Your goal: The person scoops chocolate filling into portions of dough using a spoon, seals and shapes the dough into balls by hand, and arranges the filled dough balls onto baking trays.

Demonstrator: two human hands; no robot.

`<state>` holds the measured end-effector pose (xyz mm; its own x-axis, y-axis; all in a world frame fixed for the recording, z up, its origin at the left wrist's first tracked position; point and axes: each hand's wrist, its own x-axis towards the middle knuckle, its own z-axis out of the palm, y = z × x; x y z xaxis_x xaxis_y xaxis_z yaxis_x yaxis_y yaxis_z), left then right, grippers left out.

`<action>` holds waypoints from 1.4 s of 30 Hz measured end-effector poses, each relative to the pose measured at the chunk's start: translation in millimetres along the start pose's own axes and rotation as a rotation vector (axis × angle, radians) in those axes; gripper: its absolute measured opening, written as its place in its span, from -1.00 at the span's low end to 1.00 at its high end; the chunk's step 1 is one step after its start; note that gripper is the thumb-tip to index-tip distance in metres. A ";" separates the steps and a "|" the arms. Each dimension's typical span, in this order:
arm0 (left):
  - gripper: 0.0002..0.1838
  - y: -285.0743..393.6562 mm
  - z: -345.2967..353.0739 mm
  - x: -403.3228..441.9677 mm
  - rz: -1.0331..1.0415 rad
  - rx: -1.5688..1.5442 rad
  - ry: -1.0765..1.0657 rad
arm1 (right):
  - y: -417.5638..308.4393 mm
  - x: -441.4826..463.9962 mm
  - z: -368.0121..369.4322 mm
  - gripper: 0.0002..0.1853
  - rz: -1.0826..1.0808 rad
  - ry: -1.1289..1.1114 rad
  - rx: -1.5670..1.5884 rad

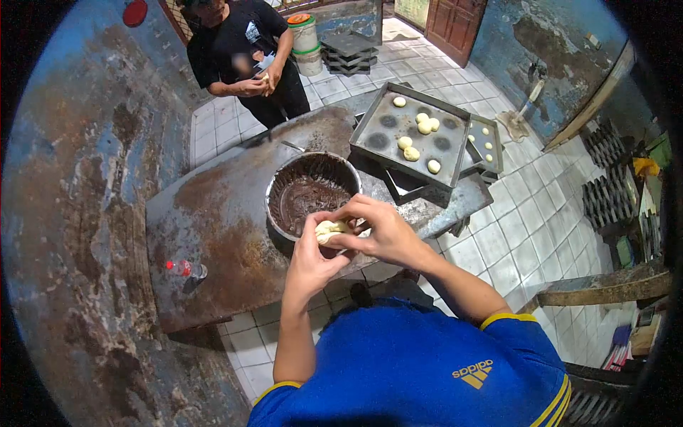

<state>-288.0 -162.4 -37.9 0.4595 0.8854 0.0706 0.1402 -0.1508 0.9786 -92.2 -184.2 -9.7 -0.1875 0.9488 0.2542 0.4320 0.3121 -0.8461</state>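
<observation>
Between both hands is a pale piece of dough (pixel 330 229), held just over the near rim of a round metal pot. My left hand (pixel 308 257) grips the dough from the left, its fingers curled around it. From the right, my right hand (pixel 377 231) pinches the dough's edge with thumb and fingers. The pot (pixel 348 165) holds a dark brown, chocolate-like paste (pixel 304 203) that also smears its inner wall. Beyond it, a square metal tray (pixel 398 132) carries several round dough balls (pixel 425 127).
A person (pixel 245 64) across the table (pixel 206 213) also works something small in both hands. A clear bottle with a red cap (pixel 186 269) lies at the table's left. More trays (pixel 491 153) sit under the first; stacked trays (pixel 348 53) and buckets (pixel 306 46) stand on the tiled floor.
</observation>
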 end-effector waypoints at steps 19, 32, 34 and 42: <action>-0.54 -14.1 -4.8 11.8 -0.172 -0.801 -0.038 | -1.7 25.0 -16.8 -0.39 -0.321 -0.108 -0.176; -0.54 -25.2 -6.2 10.6 0.002 -0.582 0.105 | -14.9 19.5 -17.6 -0.33 -0.222 -0.020 0.010; -0.54 -13.3 -3.2 9.5 -0.077 -0.729 0.069 | -9.9 21.0 -10.6 -0.14 -0.364 0.030 -0.112; -0.49 17.5 -3.4 11.2 -0.182 -0.927 0.075 | -1.4 23.0 -2.1 -0.67 -0.255 0.040 0.117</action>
<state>-283.4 -153.7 -19.4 0.4374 0.8915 -0.1179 -0.5630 0.3737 0.7371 -95.3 -162.8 -1.7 -0.2412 0.8422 0.4822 0.2700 0.5355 -0.8002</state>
